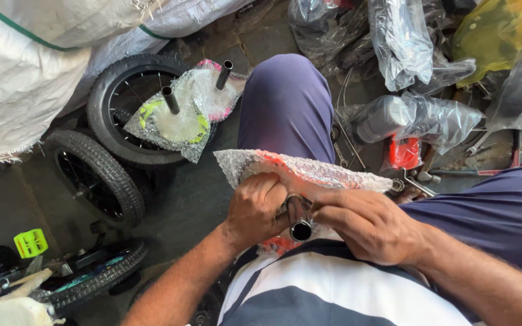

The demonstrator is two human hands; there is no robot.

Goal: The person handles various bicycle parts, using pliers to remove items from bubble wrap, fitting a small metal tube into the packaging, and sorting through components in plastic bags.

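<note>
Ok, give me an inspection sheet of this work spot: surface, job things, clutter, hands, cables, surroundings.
Surface: dark concrete floor, dusty.
Job things: bubble-wrapped part with a metal tube sticking out, across the lap.
Clutter: two more wrapped parts on a tyre; plastic bags; green pedal.
Hands: left hand and right hand both grip the tube and wrap.
Cables: thin wires beside the knee.
Surroundings: white sacks, small wheels.

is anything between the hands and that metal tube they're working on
Only the bubble wrap still around the tube. Both the left hand and right hand already touch its bare end.
</note>
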